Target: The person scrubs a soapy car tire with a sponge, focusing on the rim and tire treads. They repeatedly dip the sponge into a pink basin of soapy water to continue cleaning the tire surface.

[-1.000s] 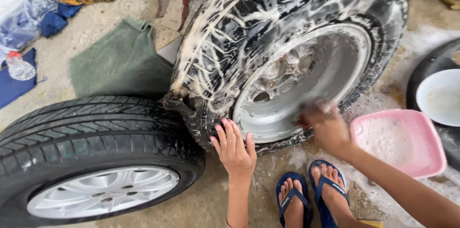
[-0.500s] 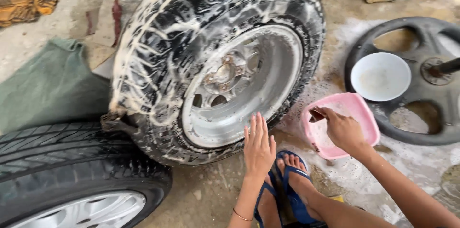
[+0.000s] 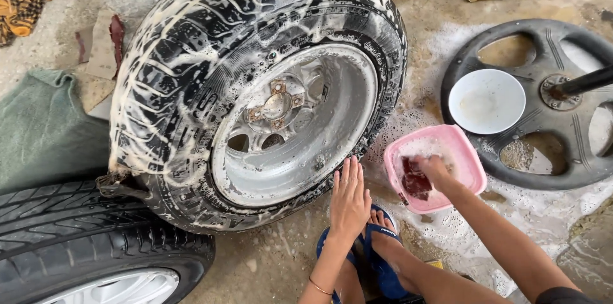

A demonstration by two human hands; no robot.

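Observation:
A soapy car wheel [image 3: 255, 93] stands tilted on the concrete, its tyre streaked with foam and its metal rim wet. My left hand [image 3: 349, 198] rests flat, fingers together, against the tyre's lower right edge. My right hand [image 3: 434, 170] is inside a pink square basin [image 3: 466, 179] of suds, gripping a dark red sponge or cloth [image 3: 415, 181]. My feet in blue flip-flops [image 3: 377, 259] are just below both hands.
A second, dry wheel [image 3: 83, 240] lies at the lower left, touching the soapy one. A dark wheel cover [image 3: 562, 151] with a white bowl [image 3: 486, 101] on it lies at right. A green cloth [image 3: 45, 131] is at left. Foam covers the ground at right.
My right hand left the wheel's rim and went right into the pink basin, where it now grips the dark red sponge. The view shifted right. My left hand stays on the tyre.

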